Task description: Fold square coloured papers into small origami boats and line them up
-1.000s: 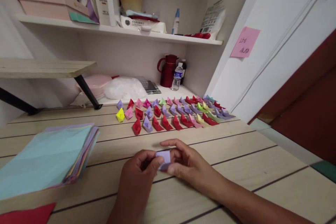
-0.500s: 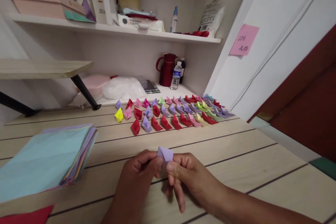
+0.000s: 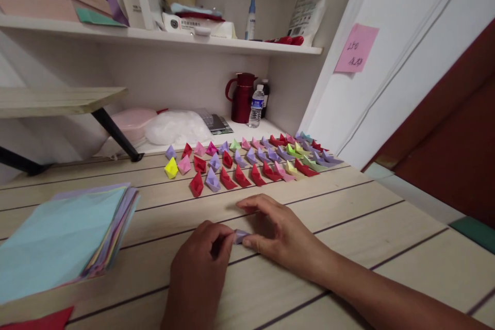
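A small folded piece of lavender paper [image 3: 240, 237] shows between my two hands, low over the wooden table. My left hand [image 3: 204, 258] pinches its left end between thumb and forefinger. At its right end is the thumb of my right hand [image 3: 280, 232], whose fingers are spread apart and arch above the tabletop. Part of the paper is hidden by the fingertips. Beyond my hands stand rows of small folded paper boats [image 3: 242, 177] in red, lavender, pink, yellow and green.
A stack of coloured paper sheets [image 3: 65, 232], light blue on top, lies at the left. A red sheet [image 3: 46, 319] is at the lower left edge. Behind the boats are a red jug [image 3: 243, 98], a water bottle [image 3: 256, 108] and a black-legged wooden riser [image 3: 62, 100].
The lavender paper has been lowered and turned, showing less of its face. My right hand has opened from its pinch, its fingers now reaching forward. The whole view has shifted slightly.
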A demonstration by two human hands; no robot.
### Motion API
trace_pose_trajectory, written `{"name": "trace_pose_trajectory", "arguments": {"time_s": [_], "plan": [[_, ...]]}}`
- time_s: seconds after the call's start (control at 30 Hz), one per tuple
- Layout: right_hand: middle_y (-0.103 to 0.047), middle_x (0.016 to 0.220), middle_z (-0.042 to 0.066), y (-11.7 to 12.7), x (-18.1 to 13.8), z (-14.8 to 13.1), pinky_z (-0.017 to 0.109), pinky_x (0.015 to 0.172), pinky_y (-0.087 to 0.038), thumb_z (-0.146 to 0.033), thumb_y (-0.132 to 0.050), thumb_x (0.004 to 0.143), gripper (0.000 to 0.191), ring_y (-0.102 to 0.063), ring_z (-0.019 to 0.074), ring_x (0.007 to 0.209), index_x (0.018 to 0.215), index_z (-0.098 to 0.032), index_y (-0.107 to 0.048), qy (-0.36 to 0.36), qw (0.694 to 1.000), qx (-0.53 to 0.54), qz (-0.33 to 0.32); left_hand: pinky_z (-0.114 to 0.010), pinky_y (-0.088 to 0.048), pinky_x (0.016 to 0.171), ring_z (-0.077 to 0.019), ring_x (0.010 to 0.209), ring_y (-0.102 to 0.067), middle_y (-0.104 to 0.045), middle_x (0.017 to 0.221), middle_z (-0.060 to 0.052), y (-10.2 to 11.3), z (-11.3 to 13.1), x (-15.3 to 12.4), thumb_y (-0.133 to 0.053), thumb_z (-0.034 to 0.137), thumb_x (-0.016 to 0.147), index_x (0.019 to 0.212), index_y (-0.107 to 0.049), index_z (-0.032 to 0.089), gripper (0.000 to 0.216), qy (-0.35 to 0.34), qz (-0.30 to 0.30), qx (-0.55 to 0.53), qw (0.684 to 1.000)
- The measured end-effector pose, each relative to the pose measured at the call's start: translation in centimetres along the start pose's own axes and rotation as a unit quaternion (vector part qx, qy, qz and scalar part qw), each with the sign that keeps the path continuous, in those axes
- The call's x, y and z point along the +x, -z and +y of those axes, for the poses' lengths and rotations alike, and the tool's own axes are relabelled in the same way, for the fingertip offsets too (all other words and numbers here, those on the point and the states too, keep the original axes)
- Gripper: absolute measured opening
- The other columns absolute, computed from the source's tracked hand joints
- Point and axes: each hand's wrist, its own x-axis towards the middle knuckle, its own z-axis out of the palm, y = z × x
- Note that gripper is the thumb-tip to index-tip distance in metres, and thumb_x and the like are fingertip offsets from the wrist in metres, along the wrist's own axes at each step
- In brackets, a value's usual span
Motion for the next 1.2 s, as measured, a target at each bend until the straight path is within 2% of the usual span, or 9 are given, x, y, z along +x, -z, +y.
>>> {"name": "trace_pose_trajectory", "arguments": {"time_s": [0.23,0.3,0.43,0.5,0.63,0.8,0.87,1.03,1.2], "plan": [[-0.065,0.111,0.003,-0.1,0.0,0.7,0.031,0.084,-0.049,-0.007,-0.074,0.069,0.054,-0.062,0.0189,0.097,0.118,-0.027,-0.061,-0.046,0.999,-0.010,-0.007,-0.029,-0.042,0.064,-0.0182,0.064,-0.060,-0.067,0.072,0.002,0.4,0.5,-0.1,-0.057,0.034,0.081,0.088,-0.065,0.025,0.014,0.066,0.043,-0.024,0.997],[-0.067,0.105,0.002,0.1,0.1,0.9,0.033,0.083,-0.048,-0.006,-0.075,0.068,0.050,-0.062,0.0194,0.094,0.113,-0.026,-0.063,-0.046,0.998,-0.040,-0.005,-0.029,-0.041,0.062,-0.0183,0.062,-0.059,-0.065,0.070,0.002,0.7,0.6,-0.1,-0.056,0.036,0.081,0.085,-0.063,0.025,0.014,0.073,0.035,-0.015,0.997],[-0.069,0.081,0.001,0.4,0.3,0.8,0.032,0.074,-0.045,-0.007,-0.074,0.069,0.021,-0.060,0.0201,0.083,0.082,-0.022,-0.069,-0.037,0.993,-0.109,-0.016,-0.031,-0.040,0.066,-0.0201,0.072,-0.060,-0.063,0.076,-0.002,0.4,0.3,-0.3,-0.052,0.035,0.085,0.067,-0.064,0.023,0.025,-0.007,-0.026,0.044,0.999],[-0.068,0.075,0.001,0.5,0.3,0.8,0.030,0.071,-0.043,-0.009,-0.072,0.072,0.014,-0.059,0.0193,0.079,0.074,-0.022,-0.068,-0.037,0.994,-0.100,-0.018,-0.033,-0.041,0.071,-0.0225,0.082,-0.061,-0.063,0.081,-0.004,-0.2,0.1,-0.5,-0.051,0.032,0.086,0.067,-0.069,0.024,0.027,-0.051,-0.059,0.068,0.995],[-0.068,0.078,0.000,0.4,0.3,0.6,0.028,0.072,-0.043,-0.007,-0.067,0.077,0.013,-0.060,0.0181,0.081,0.076,-0.021,-0.067,-0.038,0.997,-0.066,-0.017,-0.035,-0.043,0.074,-0.0218,0.082,-0.061,-0.063,0.087,-0.004,-1.0,-0.2,-0.6,-0.052,0.024,0.081,0.074,-0.070,0.024,0.020,-0.058,-0.030,0.051,0.997],[-0.066,0.076,-0.001,0.6,0.2,0.6,0.027,0.069,-0.042,-0.006,-0.062,0.080,0.014,-0.059,0.0161,0.075,0.077,-0.020,-0.064,-0.045,0.997,-0.050,-0.023,-0.032,-0.041,0.065,-0.0195,0.067,-0.059,-0.061,0.071,0.000,-0.3,0.1,-0.5,-0.052,0.026,0.080,0.072,-0.051,0.024,0.009,0.002,-0.035,0.071,0.997],[-0.066,0.078,-0.001,0.7,0.3,0.8,0.027,0.067,-0.042,-0.009,-0.065,0.079,0.012,-0.058,0.0162,0.074,0.082,-0.021,-0.064,-0.058,0.997,-0.055,-0.020,-0.033,-0.041,0.064,-0.0203,0.067,-0.060,-0.063,0.074,-0.001,0.3,0.2,-0.6,-0.047,0.025,0.082,0.078,-0.050,0.024,0.005,0.028,-0.030,0.106,0.994],[-0.070,0.095,0.003,0.2,0.4,1.2,0.034,0.081,-0.044,-0.015,-0.078,0.073,0.029,-0.060,0.0213,0.089,0.099,-0.023,-0.068,-0.045,0.995,-0.088,-0.020,-0.041,-0.042,0.081,-0.0262,0.094,-0.063,-0.065,0.101,-0.008,1.0,-0.2,-0.3,-0.044,0.022,0.084,0.096,-0.064,0.022,0.023,-0.005,-0.043,0.186,0.982],[-0.072,0.088,0.002,-0.5,0.6,1.1,0.035,0.084,-0.043,-0.014,-0.075,0.078,0.009,-0.061,0.0201,0.088,0.082,-0.021,-0.070,0.000,0.998,-0.054,-0.016,-0.039,-0.042,0.083,-0.0246,0.095,-0.063,-0.064,0.098,-0.006,-0.4,-0.7,-0.3,-0.051,0.020,0.079,0.081,-0.072,0.023,0.021,-0.034,-0.049,0.135,0.989]]}}
